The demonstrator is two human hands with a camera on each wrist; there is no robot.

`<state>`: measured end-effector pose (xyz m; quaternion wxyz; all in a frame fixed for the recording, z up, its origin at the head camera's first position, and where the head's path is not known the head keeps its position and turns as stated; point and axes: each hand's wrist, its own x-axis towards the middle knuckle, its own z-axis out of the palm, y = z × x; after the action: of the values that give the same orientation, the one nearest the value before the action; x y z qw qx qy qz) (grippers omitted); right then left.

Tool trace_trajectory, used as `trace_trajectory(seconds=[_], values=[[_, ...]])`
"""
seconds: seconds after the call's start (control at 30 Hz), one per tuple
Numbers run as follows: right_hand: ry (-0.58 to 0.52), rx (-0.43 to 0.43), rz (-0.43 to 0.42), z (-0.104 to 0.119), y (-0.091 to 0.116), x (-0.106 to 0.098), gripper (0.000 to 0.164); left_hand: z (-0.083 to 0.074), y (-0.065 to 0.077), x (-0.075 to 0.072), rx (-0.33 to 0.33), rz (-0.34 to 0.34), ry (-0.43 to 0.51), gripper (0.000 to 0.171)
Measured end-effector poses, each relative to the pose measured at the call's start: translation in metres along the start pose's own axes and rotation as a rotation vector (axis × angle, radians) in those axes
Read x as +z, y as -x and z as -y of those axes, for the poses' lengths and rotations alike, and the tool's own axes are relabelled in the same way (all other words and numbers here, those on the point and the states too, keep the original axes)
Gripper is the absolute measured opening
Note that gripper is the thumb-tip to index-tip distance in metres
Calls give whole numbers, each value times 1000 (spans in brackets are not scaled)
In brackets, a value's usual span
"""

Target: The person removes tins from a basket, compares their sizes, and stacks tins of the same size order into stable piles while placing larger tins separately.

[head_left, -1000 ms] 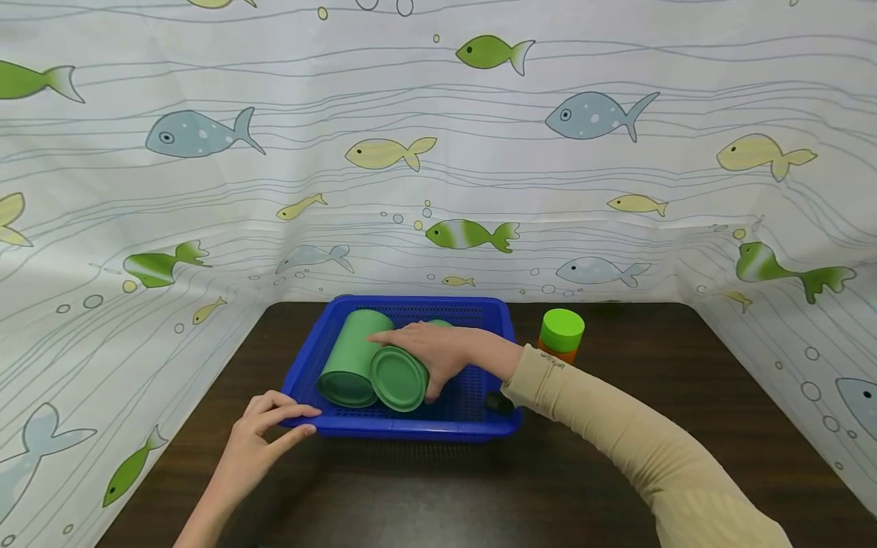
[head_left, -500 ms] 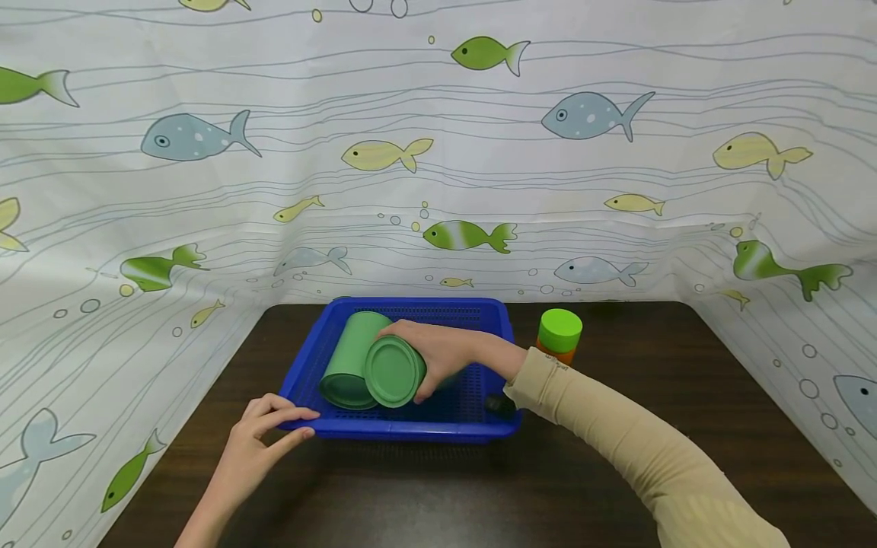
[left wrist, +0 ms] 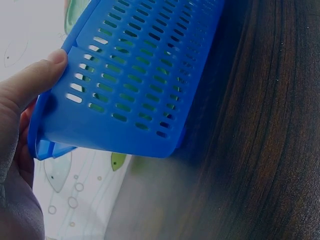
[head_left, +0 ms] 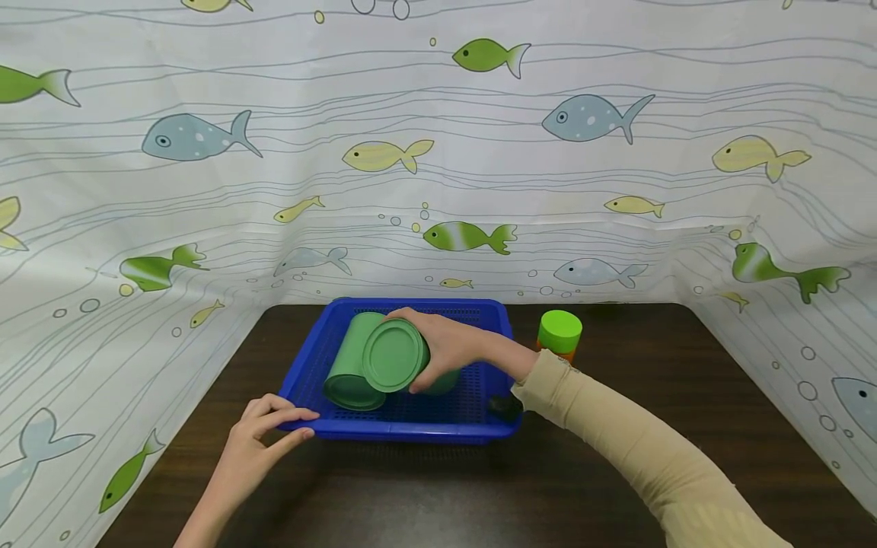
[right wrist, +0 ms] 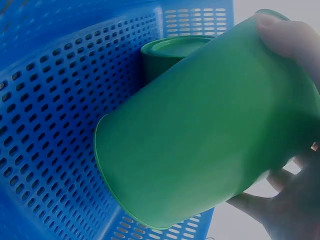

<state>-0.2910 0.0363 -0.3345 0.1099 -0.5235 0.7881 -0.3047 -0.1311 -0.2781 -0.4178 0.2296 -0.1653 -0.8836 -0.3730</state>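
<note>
My right hand (head_left: pixel 445 342) grips a green can (head_left: pixel 393 355) near its lidded end and holds it tilted inside a blue plastic basket (head_left: pixel 411 432). In the right wrist view, the smooth side of the held can (right wrist: pixel 195 130) slants across the basket, its far end close to the slotted plastic. A second green can (head_left: pixel 351 369) lies on its side in the left part of the basket, partly covered by the held one. At the front left corner, my left hand (head_left: pixel 256 438) pinches the basket rim, the thumb (left wrist: pixel 50 67) on its outer side in the left wrist view.
An orange jar with a bright green lid (head_left: pixel 560 323) stands right of the basket, partly behind the right forearm. Beneath is a dark wood table (head_left: pixel 438 495). A white sheet printed with fish (head_left: pixel 466 183) encloses the back and sides. A small dark object (head_left: pixel 505 407), kind unclear, shows below the right wrist.
The lidded end of the held can has risen and the can is tilted more upright, my right hand rising slightly with it. My left hand stays on the rim.
</note>
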Motion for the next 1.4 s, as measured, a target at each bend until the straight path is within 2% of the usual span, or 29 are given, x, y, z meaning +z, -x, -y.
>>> trace_trajectory(seconds=[0.27,0.67,0.77,1.4], values=[[-121,40,-104,11,16,-15,102,1,0,0,20,-11,-12,27],[-243,96,-226,31,33,-42,105,2,-1,1,36,-24,-26,31],[-285,85,-258,36,36,-50,104,2,-1,1,36,-24,-23,32],[-240,106,-563,56,67,-114,101,1,0,1,37,-25,-16,28]])
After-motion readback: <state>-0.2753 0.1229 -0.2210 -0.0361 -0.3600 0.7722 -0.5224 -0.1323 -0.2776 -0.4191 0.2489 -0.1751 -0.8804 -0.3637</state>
